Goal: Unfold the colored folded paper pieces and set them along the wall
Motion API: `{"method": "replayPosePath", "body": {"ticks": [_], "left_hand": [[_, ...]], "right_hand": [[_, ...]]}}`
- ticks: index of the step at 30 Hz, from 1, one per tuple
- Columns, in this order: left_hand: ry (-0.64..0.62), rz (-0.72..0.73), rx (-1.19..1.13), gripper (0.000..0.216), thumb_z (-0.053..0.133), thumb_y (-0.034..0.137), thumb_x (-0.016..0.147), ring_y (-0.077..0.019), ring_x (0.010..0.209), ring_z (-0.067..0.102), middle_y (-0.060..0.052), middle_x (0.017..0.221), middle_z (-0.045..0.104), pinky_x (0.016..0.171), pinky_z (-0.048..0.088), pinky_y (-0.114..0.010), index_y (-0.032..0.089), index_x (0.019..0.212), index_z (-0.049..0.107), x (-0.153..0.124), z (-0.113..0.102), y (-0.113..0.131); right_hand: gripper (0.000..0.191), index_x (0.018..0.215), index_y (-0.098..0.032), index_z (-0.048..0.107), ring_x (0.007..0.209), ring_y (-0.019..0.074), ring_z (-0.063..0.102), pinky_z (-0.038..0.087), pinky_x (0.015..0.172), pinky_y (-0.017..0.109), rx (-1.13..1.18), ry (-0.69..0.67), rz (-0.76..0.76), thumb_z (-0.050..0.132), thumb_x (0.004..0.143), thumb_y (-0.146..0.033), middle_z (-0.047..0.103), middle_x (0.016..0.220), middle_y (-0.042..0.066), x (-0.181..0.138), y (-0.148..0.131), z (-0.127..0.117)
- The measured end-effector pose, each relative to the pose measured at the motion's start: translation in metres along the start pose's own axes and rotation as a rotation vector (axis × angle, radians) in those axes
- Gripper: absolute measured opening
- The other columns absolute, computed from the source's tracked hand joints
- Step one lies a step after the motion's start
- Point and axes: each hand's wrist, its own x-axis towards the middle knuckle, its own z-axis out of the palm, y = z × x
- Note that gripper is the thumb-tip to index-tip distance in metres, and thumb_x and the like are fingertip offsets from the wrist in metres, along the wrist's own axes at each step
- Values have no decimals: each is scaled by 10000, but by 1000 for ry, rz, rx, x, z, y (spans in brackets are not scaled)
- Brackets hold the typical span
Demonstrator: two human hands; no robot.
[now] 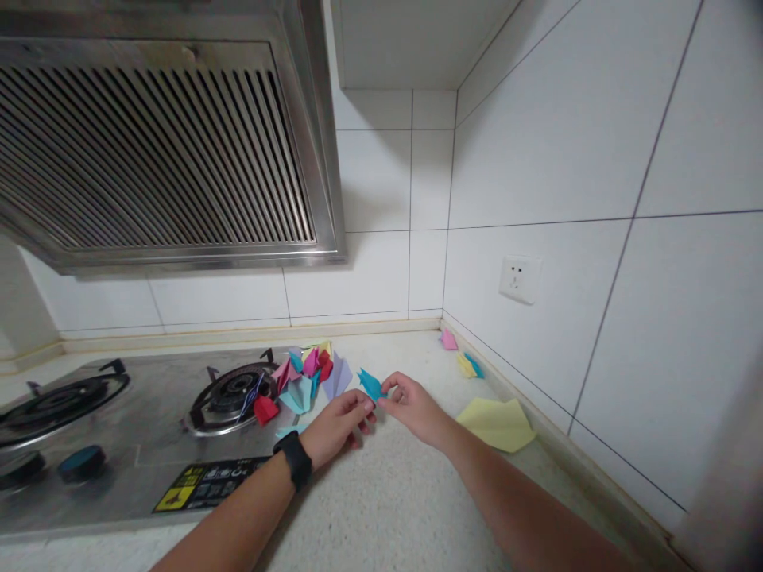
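Paper (pixel 369 383), blue and folded to points, is held over the bench (pixel 411 500) at the centre of the dial, the grip of the left hand (pixel 341 421) and that of the right hand (pixel 412 403) both pinched on its near end. At 9 o'clock from it sits a cluster of coloured folded papers (pixel 298 393), partly on the stove (pixel 140 429); a pink folded piece (pixel 448 340) lies at 2 o'clock, and a pale yellow sheet (pixel 497 425) between 3 and 4 o'clock.

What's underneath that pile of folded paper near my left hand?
The pile hides what lies directly beneath it. The stove shows along its left side and countertop along its right; the nearest burner is partly covered.
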Motion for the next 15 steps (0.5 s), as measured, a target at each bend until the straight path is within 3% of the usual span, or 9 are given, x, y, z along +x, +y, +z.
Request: {"method": "replayPosePath", "body": {"ticks": [7,11,15], "left_hand": [[61,9,89,407,549,553,816,-110,586,523,-14,734,559,458,395,-198,147,814,531,2,-4,-5],[74,10,181,382,528,529,833,-105,560,491,-6,685,568,471,370,-207,152,775,529,0,-8,-5],[56,14,175,351,536,501,831,-109,567,489,-6,697,573,486,367,-213,156,769,519,-1,-8,-4]], "right_hand": [[221,925,-222,562,542,91,430,297,485,201,-108,-53,-60,662,762,-333,499,661,-51,-6,-2,6],[139,911,-216,567,505,81,385,262,466,208,-35,-120,-21,582,824,-323,466,643,-52,-3,-2,1],[105,903,-213,527,572,96,444,317,510,215,100,-127,-68,567,816,-256,495,692,-40,1,-3,-1]]}}
